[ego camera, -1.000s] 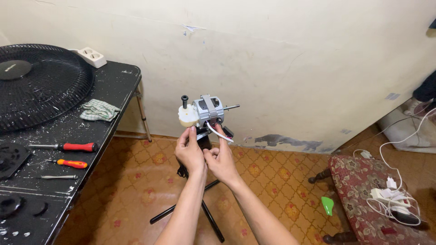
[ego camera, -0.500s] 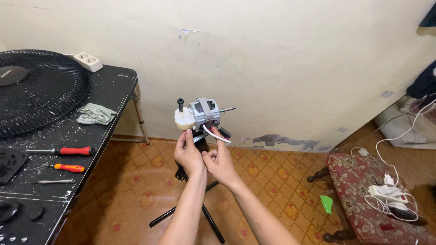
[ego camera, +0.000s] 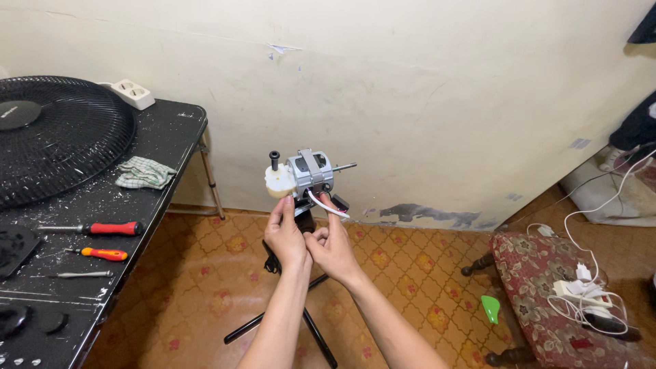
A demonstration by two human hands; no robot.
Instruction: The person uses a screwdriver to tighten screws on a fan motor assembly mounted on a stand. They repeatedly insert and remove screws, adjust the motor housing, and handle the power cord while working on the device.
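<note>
Fan motor [ego camera: 309, 174], bare of its housing, is sitting atop a black stand [ego camera: 301, 301] in mid-room, in front of the cream wall [ego camera: 424, 89]. Left hand [ego camera: 285, 236] is reaching up from below, its fingers [ego camera: 287, 203] pressing against the underside of the cream gearbox [ego camera: 279, 183] at the motor's left end. Right hand [ego camera: 331, 249] is sitting just beside the left, the two touching at the heel, its fingers [ego camera: 333, 203] pinching the red and white wires [ego camera: 326, 206] that are hanging under the motor's grey body. Both hands are grasping, not clenched shut.

A black knob [ego camera: 274, 158] is standing upright on the gearbox, and a thin metal shaft [ego camera: 344, 166] is pointing right, toward open air. Free room is lying all around the motor: wall behind but apart from it, patterned floor [ego camera: 410, 287] below, nothing near on the right until the upholstered stool [ego camera: 547, 287], well apart, carrying a tangle of white cable [ego camera: 581, 287].

To the left, the black table [ego camera: 171, 137] is ending at its edge near the person's left forearm, with a gap of floor between. On it are lying a round black fan grille [ego camera: 61, 137], a checked cloth [ego camera: 145, 172], a red-handled screwdriver [ego camera: 96, 228], an orange-handled screwdriver [ego camera: 99, 253], and a white power strip [ego camera: 130, 93] at the far edge against the wall.
</note>
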